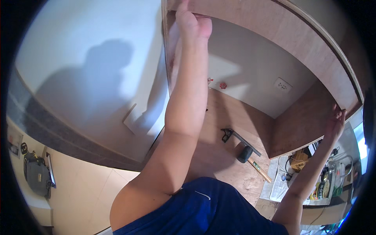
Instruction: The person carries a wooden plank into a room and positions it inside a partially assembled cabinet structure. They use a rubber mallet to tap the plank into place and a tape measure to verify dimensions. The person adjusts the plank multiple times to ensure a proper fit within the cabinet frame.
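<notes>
A brown plywood panel [274, 35] runs overhead across the top of an open plywood cabinet. My left hand [192, 21] is raised and presses on the panel's underside near the left upright [167, 58]. At the far right, my right hand [337, 119] grips the panel's front corner where it meets the right side board [301, 125]. Both arms are stretched up and apart. The fingers of both hands are partly hidden behind the wood.
On the plywood bottom board [227, 129] lie a black rubber mallet with a wooden handle [250, 158], a metal square [244, 141] and a small dark clamp [226, 135]. A wall socket [282, 84] and two red valves [222, 85] sit on the back wall. Cluttered worktop at lower right [321, 184].
</notes>
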### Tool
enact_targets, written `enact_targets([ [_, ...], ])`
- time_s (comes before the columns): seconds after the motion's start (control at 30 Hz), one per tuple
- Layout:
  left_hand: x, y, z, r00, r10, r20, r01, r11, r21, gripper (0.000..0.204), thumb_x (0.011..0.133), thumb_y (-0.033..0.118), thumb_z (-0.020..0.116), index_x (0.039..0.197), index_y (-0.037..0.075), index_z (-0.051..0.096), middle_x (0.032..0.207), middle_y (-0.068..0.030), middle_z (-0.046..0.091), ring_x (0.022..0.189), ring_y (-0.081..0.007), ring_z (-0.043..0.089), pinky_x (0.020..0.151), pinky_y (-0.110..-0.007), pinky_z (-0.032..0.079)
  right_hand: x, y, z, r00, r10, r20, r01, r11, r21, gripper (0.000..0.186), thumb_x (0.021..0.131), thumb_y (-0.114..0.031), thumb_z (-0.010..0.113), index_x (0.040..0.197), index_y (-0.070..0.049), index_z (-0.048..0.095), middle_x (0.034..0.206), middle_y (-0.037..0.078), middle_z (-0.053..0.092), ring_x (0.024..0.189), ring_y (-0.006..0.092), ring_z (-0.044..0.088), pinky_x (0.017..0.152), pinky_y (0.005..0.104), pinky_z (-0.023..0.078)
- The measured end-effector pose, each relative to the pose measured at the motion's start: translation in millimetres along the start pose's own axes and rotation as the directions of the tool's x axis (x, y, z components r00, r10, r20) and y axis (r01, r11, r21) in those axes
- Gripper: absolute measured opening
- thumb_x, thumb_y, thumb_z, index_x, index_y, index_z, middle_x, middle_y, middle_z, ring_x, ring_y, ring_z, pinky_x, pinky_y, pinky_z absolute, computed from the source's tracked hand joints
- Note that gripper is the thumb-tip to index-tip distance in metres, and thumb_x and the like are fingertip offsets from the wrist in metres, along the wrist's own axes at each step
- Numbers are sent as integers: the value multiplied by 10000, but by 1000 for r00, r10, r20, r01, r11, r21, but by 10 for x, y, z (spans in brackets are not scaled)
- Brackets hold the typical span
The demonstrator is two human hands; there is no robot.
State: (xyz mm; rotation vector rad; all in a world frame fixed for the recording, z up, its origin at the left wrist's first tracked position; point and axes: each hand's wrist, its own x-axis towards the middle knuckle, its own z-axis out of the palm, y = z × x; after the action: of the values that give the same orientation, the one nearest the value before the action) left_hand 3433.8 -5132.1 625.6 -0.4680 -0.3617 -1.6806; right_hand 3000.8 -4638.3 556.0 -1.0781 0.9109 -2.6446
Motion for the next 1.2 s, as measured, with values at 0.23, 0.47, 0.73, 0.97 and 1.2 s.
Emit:
enact_targets([
  [0.23, -6, -207, -112, 987, -73, 146, 38, 974, 225, 653, 983, 338, 612, 1537, 54, 416, 1546, -159, 493, 1442, -359, 428, 1194, -581, 350, -264, 55, 44, 998, -67, 6, 67, 982, -178, 235, 916, -108, 664, 1148, -95, 628, 1123, 82, 679, 1157, 310, 657, 1036, 446, 507],
  [0.47, 395, 256, -193, 996, 9, 88, -37, 948, 315, 568, 1070, 254, 502, 1558, -4, 366, 1597, -207, 415, 1447, -372, 424, 1212, -555, 348, -434, 244, 1194, 977, -112, -181, 141, 978, 155, 158, 1070, -243, 584, 1033, -94, 620, 934, 31, 666, 929, 213, 669, 886, 438, 585],
  [0.73, 353, 44, -176, 999, -24, -35, 33, 965, 261, 502, 1067, 268, 571, 1470, -13, 468, 1513, -183, 517, 1380, -338, 507, 1160, -488, 431, -527, 31, 1087, 973, -185, -138, 203, 971, 128, 218, 1074, -276, 580, 1103, -60, 599, 1073, 73, 681, 995, 252, 701, 871, 436, 606],
  [0.97, 421, 63, -229, 1000, -5, -25, 14, 927, 376, 495, 1059, 298, 588, 1442, -4, 499, 1466, -153, 568, 1329, -298, 560, 1092, -439, 489, -491, 53, 1104, 973, -169, -156, 196, 964, 178, 211, 1055, -285, 619, 1050, -77, 593, 1017, 60, 676, 951, 252, 703, 847, 439, 610],
  [1.2, 861, 343, -629, 992, -128, 12, 118, 943, 311, 488, 1056, 316, 586, 1445, 31, 508, 1435, -135, 594, 1274, -280, 595, 1014, -407, 524, -487, 51, 1116, 976, -164, -141, 189, 963, 192, 222, 1052, -309, 622, 983, -100, 594, 928, 47, 658, 934, 256, 709, 838, 441, 614],
])
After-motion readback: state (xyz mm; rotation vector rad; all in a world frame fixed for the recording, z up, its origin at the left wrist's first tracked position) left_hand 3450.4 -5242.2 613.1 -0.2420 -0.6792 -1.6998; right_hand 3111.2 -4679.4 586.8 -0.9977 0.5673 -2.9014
